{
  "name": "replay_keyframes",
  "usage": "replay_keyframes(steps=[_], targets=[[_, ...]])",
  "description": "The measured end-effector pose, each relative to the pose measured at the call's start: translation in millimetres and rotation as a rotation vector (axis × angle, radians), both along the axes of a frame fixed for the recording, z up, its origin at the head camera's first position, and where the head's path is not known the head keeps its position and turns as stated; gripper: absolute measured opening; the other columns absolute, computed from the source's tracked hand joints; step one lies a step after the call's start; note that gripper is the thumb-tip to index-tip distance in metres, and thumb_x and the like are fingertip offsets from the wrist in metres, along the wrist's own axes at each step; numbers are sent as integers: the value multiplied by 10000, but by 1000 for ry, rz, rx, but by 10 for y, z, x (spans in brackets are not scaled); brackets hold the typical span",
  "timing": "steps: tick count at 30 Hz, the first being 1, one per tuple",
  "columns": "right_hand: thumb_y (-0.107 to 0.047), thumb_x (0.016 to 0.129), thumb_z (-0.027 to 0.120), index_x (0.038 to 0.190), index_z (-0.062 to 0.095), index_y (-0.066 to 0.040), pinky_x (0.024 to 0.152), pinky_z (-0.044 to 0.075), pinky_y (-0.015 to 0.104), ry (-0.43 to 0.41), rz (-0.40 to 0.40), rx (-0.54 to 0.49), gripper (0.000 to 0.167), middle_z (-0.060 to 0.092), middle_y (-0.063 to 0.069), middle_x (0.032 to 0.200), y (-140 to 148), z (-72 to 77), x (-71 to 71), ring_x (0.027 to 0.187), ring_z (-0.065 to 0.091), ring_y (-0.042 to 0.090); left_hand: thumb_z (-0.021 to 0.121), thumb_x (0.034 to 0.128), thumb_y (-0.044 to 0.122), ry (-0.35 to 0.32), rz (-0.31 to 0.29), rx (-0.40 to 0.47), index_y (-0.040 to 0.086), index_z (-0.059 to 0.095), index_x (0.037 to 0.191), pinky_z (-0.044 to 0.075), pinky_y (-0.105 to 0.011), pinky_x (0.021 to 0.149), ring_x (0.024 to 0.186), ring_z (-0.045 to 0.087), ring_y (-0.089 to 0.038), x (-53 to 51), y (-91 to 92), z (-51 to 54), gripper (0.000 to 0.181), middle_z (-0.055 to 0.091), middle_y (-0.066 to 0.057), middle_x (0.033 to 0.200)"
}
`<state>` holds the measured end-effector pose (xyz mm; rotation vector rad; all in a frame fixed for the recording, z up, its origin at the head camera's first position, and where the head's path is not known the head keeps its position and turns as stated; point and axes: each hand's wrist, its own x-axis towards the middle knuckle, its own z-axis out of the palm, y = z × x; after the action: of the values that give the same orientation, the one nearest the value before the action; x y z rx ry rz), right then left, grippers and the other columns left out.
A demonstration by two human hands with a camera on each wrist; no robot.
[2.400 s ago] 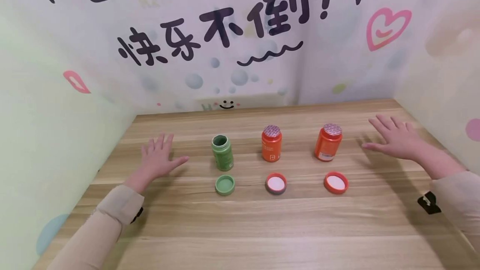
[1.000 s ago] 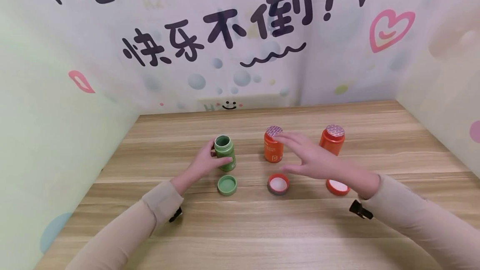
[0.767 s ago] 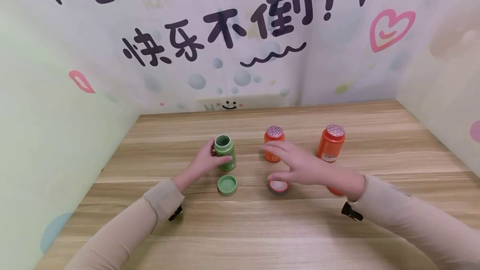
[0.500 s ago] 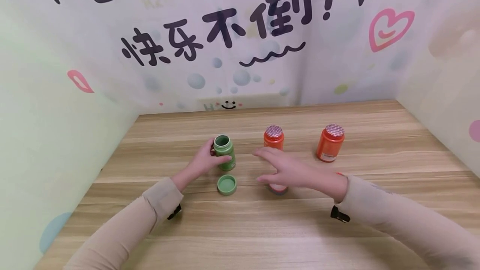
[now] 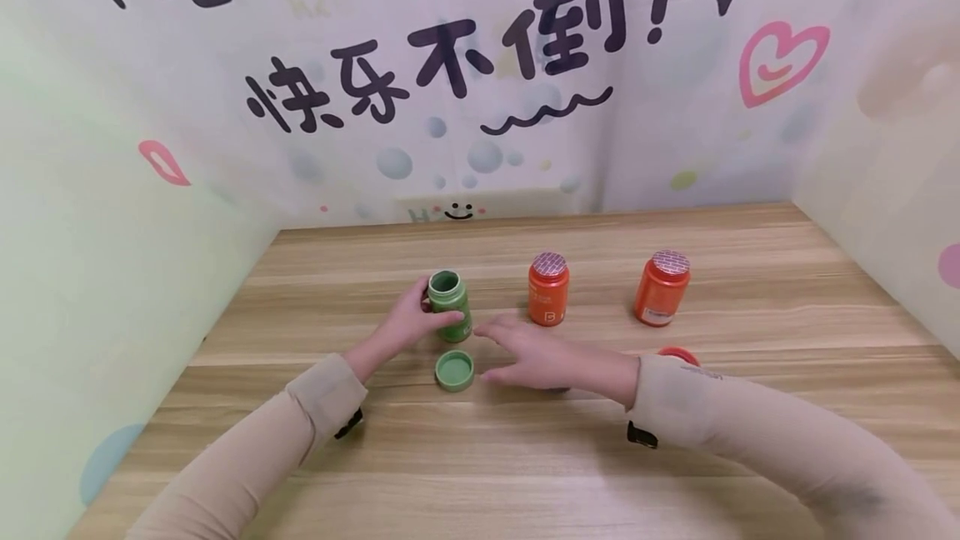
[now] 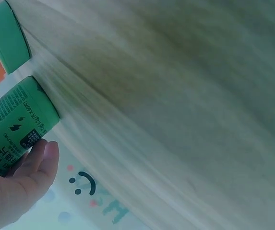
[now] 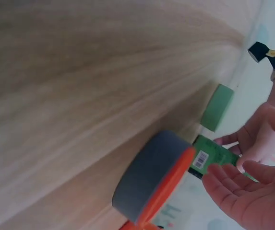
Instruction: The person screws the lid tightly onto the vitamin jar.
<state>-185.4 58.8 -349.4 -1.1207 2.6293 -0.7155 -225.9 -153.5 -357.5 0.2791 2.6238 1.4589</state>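
Behind everything hangs the printed backdrop [image 5: 465,157], with big black characters above a small smiling face. In front of it spreads the wood-grain table [image 5: 450,473]. My beige sleeves [image 5: 757,432] reach in from both sides. My right hand [image 5: 536,354] holds nothing, its thumb apart from the spread fingers, near the green jar. My left hand [image 5: 405,323] grips that green jar [image 5: 448,297] from its left side; the jar is upright on the table, mouth uncovered. To its right stand the middle red jar [image 5: 548,297] and the far red jar [image 5: 663,294], both topped with patterned seals. The green lid [image 5: 454,371] lies hollow side up before its jar. The grey-and-red lid [image 7: 149,177] sits beyond my right wrist, and my sleeve partly hides the red lid [image 5: 678,352].
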Motion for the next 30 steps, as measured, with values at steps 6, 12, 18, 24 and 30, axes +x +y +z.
replay_keyframes(steps=[6,12,18,24,30], targets=[[-282,834,667,1321,459,-62,1010,383,351,62,82,80,574,469,100,1327,-161,-60,18,1214,454,216,719,787,162,7,34,5,1,368,1313,387,-441,992,1180,471,-348,-10,0,7,653,486,-201,1280],[-272,830,673,1273,494,-49,984,405,315,188,195,136,528,465,123,1301,-306,-121,21,1159,487,216,720,785,153,17,43,16,-12,368,1310,392,-437,986,1168,480,-347,-35,-6,-9,653,492,-205,1268],[-289,840,663,1255,511,-38,967,418,291,255,213,196,508,486,107,1265,-405,-159,22,1131,503,201,719,787,154,15,39,20,-3,378,1304,393,-425,988,1172,480,-327,-54,-15,-29,639,497,-192,1267],[-309,842,657,1241,528,-47,899,451,244,288,190,259,494,513,70,1191,-468,-171,15,1038,529,150,712,794,155,11,31,28,-8,373,1302,392,-432,988,1174,477,-335,-46,-23,-26,632,493,-200,1267],[-326,829,669,1226,539,-23,792,466,196,288,191,284,516,521,64,1105,-522,-155,-11,908,520,111,714,793,156,15,28,21,-4,373,1305,397,-422,986,1175,478,-326,-51,-22,-30,635,494,-194,1269]])
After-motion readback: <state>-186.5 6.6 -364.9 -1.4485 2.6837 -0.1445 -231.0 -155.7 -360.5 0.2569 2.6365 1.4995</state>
